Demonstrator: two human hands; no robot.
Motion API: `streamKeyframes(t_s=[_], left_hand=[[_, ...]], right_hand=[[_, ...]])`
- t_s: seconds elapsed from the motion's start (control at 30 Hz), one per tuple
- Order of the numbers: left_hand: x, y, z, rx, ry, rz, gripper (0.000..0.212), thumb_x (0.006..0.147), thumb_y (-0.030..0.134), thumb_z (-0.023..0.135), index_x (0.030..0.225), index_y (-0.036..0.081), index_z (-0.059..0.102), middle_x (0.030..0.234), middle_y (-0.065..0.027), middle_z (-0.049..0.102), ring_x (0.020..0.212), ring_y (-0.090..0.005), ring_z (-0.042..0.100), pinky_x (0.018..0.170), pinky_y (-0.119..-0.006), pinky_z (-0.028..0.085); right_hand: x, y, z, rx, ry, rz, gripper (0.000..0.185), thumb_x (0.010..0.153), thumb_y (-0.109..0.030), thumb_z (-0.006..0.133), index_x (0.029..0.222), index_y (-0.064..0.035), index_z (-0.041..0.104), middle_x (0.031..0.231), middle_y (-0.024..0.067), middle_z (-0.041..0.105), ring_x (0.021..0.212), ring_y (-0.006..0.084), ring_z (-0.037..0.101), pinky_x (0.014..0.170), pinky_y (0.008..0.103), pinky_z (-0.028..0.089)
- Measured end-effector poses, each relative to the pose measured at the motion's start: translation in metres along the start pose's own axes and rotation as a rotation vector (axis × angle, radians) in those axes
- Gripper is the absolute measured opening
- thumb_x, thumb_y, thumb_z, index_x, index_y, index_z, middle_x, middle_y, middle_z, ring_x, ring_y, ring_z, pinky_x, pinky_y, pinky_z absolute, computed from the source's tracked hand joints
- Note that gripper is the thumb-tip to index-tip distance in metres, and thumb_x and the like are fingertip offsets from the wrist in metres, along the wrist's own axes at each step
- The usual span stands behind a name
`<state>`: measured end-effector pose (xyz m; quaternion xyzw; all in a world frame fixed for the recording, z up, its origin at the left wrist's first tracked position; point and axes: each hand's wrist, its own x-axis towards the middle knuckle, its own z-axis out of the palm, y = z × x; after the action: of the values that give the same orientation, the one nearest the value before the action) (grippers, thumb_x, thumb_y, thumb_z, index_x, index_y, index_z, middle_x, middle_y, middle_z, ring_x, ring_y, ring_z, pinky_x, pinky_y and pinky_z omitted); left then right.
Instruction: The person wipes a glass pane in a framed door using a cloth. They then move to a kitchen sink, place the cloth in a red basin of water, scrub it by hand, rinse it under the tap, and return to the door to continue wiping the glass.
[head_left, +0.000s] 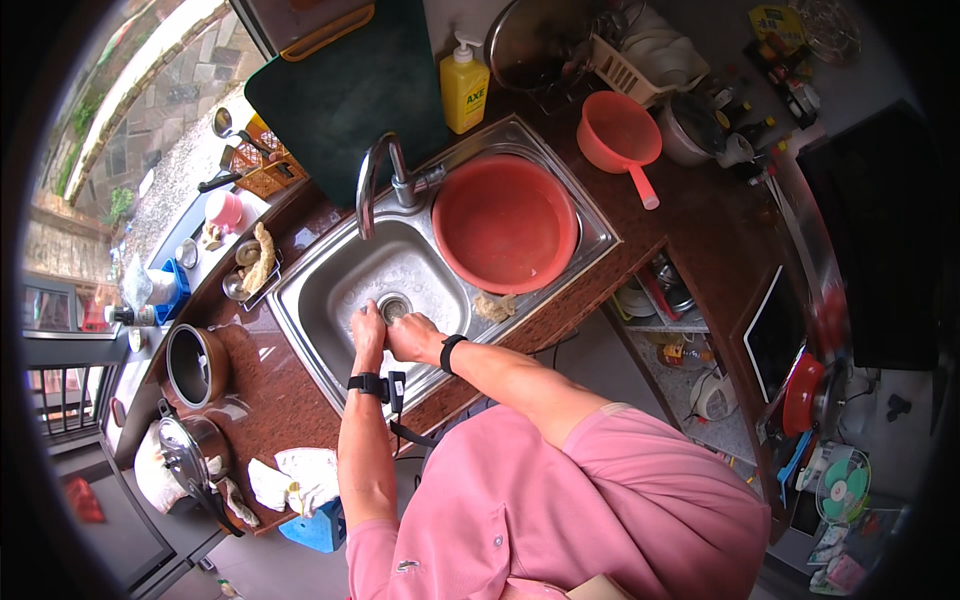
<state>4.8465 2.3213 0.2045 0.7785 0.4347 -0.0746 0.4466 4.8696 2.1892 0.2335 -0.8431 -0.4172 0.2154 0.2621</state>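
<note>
Both my hands are low in the left basin of a stainless steel sink (315, 315), close together beside the drain strainer (394, 306). My left hand (367, 328) is at the left of the drain, its fingers partly curled; whether it holds something small cannot be made out. My right hand (412, 336) is curled at the drain's lower edge, and its fingertips are hidden from view. Above the basin arches a chrome faucet (382, 176). A large red plastic basin (506, 225) rests over the right side of the sink, with a tan fibrous scrubber (494, 306) at its lower edge.
A red plastic dipper (619, 135), a yellow pump bottle of AXE detergent (464, 86) and a dark green board (349, 105) stand behind the sink. Left on the counter are an empty pot (196, 366), a pressure cooker (191, 450), white cloths (300, 480) and a wire rack (262, 285) with another scrubber.
</note>
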Motion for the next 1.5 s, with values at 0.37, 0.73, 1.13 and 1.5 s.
streamKeyframes(t_s=[0.37,0.73,1.13,1.5], left_hand=[[-0.01,0.004,0.002,-0.755,-0.076,-0.019,0.037,0.101,0.037,0.045,0.113,0.005,0.057,0.084,-0.009,0.062,0.074,-0.0135,0.062,0.067,-0.027,0.051],[-0.045,0.041,-0.021,-0.291,-0.221,0.303,0.033,0.084,0.006,0.066,0.116,-0.001,0.06,0.086,-0.0016,0.064,0.073,-0.0093,0.057,0.064,-0.024,0.048],[-0.031,0.062,-0.013,-0.486,-0.214,0.197,0.038,0.098,0.032,0.052,0.106,-0.003,0.064,0.09,0.0002,0.064,0.081,-0.0062,0.054,0.075,-0.023,0.044],[-0.021,0.097,-0.001,-0.673,-0.218,0.147,0.027,0.092,0.01,0.054,0.117,-0.001,0.057,0.097,-0.0026,0.065,0.084,-0.0085,0.059,0.078,-0.024,0.046]], right_hand=[[0.005,0.031,-0.024,0.14,0.011,0.153,0.038,0.081,-0.011,0.058,0.118,-0.0055,0.054,0.096,0.0246,0.065,0.096,0.037,0.063,0.08,0.0475,0.051],[0.029,0.074,-0.059,1.562,0.149,0.555,0.029,0.084,-0.007,0.06,0.111,-0.0046,0.05,0.102,0.009,0.059,0.092,0.0201,0.061,0.074,0.0393,0.054],[0.06,0.098,-0.147,0.354,1.032,0.099,0.019,0.079,-0.001,0.058,0.097,-0.0031,0.054,0.097,0.0163,0.051,0.09,0.0327,0.054,0.076,0.0402,0.044],[0.095,0.16,-0.221,0.107,0.365,0.243,0.035,0.077,-0.017,0.065,0.108,0.0,0.068,0.092,0.0215,0.07,0.087,0.0368,0.067,0.083,0.0407,0.052]])
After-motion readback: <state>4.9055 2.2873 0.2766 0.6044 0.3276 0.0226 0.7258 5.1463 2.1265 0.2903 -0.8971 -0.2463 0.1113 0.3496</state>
